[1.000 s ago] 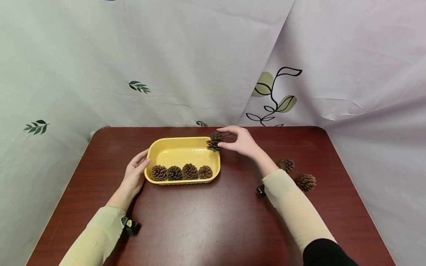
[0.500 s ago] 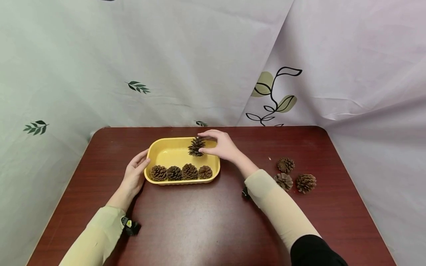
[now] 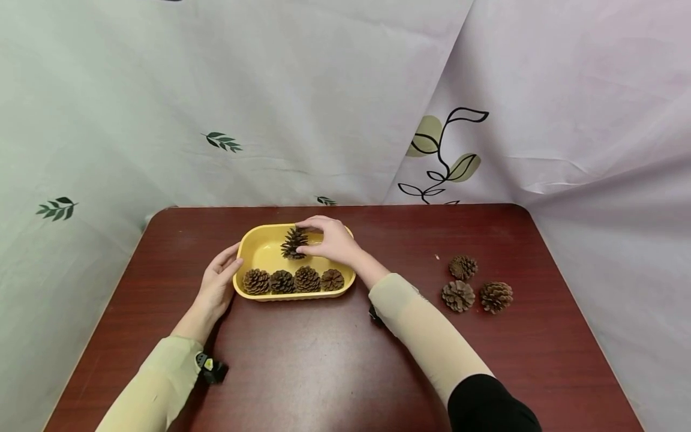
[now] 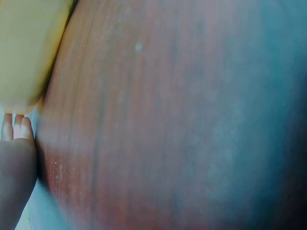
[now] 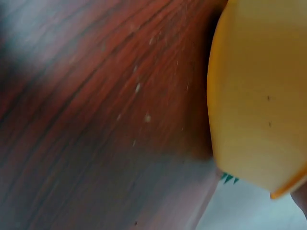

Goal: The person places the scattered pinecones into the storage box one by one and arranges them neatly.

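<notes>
A dark pine cone is pinched between the thumb and fingers of my right hand, over the back part of the yellow tray. Along the tray's front wall sits a row of pine cones, among them a small round one at the right end and a larger one beside it. My left hand rests against the tray's left end, its fingers fairly straight at the rim. In the left wrist view, fingertips touch the tray's outer wall. The right wrist view shows the tray's wall, without the held cone.
On the right of the dark red table lie three loose pine cones: a back one, a front-left one and a right one. A patterned white cloth hangs behind the table.
My right hand has carried the pine cone leftward from the tray's right end to over its back middle. The loose cones on the right have come into fuller view. My left hand stays put.
</notes>
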Demonstrator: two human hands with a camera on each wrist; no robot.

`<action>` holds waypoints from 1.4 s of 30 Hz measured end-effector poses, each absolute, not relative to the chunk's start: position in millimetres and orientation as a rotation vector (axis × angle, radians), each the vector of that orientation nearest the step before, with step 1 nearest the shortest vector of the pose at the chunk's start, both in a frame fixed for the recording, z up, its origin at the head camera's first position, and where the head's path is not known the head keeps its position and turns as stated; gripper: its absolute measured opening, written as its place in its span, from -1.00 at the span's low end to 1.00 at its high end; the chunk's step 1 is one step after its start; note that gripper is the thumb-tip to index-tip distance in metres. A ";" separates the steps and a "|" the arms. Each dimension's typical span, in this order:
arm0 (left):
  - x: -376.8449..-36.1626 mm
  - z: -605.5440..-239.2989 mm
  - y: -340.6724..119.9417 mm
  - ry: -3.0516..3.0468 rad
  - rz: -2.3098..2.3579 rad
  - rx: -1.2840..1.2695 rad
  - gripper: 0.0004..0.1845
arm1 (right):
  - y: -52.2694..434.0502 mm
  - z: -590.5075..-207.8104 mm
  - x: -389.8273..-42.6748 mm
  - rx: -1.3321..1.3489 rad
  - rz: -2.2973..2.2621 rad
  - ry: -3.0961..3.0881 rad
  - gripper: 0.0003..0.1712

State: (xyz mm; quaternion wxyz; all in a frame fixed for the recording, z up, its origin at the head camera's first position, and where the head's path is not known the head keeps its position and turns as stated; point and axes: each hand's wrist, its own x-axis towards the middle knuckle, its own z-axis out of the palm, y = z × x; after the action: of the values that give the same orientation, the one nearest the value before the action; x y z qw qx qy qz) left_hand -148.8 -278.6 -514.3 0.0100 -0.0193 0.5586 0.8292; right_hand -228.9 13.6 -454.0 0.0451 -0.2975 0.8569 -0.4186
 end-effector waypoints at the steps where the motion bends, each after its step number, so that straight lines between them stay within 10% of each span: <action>1: -148.9 -514.0 -278.6 1.739 2.590 -0.058 -0.62 | 10.9 -453.6 -228.7 -0.907 -1.264 2.618 -0.34; 42: -146.7 -514.4 -279.1 1.757 2.545 -0.048 -0.62 | -65.4 -451.6 -228.5 -1.056 -0.685 2.755 -0.33</action>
State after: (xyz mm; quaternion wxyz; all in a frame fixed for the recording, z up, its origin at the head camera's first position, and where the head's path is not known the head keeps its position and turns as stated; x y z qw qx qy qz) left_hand -146.7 -279.1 -514.4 0.0244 -0.0154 0.5678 0.8226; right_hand -228.5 -65.4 -451.6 0.0565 -0.3481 0.9081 -0.2257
